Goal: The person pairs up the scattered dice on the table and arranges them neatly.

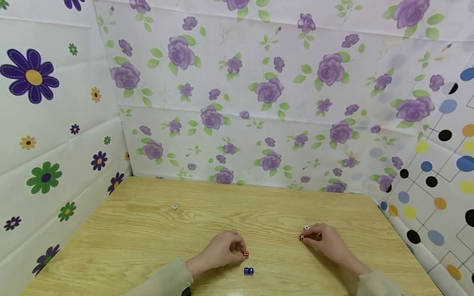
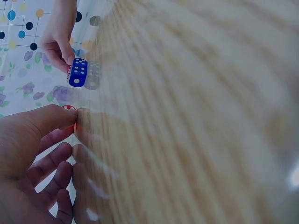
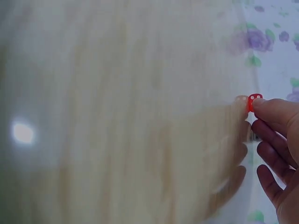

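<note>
My left hand (image 1: 222, 249) pinches a red die (image 1: 245, 255) low at the tabletop, left of centre on the near side. Thumb and forefinger are on the die, while the other fingers curl loosely behind, as the left wrist view shows. Just nearer to me, two blue dice (image 1: 249, 271) sit side by side, touching. Farther right, my right hand (image 1: 328, 243) pinches another red die (image 3: 255, 99) between thumb and forefinger, close over the wood. A white die (image 1: 305, 227) lies right behind that one, partly covered by the fingers.
Another white die (image 1: 175, 207) lies alone toward the back left of the wooden table (image 1: 148, 230). A flower-printed cloth (image 1: 244, 135) hangs along the table's back edge. Patterned sheets also close off the left and right sides.
</note>
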A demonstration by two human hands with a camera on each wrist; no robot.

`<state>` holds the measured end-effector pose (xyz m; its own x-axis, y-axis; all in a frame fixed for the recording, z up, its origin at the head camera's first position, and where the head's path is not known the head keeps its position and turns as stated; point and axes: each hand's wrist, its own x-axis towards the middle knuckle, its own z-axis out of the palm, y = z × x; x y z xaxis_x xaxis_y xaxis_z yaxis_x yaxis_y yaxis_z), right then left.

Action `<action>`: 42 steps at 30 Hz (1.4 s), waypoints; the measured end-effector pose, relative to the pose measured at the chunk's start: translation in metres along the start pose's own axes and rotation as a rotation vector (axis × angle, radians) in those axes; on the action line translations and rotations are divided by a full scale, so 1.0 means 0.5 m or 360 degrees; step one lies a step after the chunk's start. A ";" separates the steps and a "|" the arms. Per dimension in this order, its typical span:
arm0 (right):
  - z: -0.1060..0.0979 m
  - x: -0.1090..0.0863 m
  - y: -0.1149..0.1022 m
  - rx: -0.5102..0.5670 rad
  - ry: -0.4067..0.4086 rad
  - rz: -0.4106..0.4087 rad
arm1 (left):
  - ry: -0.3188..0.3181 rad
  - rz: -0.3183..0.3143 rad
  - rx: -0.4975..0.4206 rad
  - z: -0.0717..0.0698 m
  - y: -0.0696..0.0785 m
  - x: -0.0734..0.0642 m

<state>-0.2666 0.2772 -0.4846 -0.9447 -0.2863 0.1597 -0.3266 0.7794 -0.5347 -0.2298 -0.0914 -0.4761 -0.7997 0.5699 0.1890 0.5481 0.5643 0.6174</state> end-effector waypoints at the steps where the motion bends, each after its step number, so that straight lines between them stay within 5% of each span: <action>1: 0.003 0.000 -0.005 0.0002 -0.0008 -0.0010 | 0.0001 0.0000 0.0002 0.000 0.000 0.000; 25: 0.096 -0.008 -0.155 0.0086 -0.0067 -0.0135 | -0.0003 -0.0039 0.0006 0.000 0.003 -0.002; 42: 0.133 0.001 -0.213 0.0160 -0.0153 -0.0263 | 0.0020 -0.0036 0.0035 0.002 0.005 0.000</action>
<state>-0.2304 0.1572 -0.4829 -0.8699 -0.4611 0.1749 -0.4677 0.6592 -0.5888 -0.2283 -0.0893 -0.4752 -0.8150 0.5492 0.1848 0.5348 0.5900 0.6049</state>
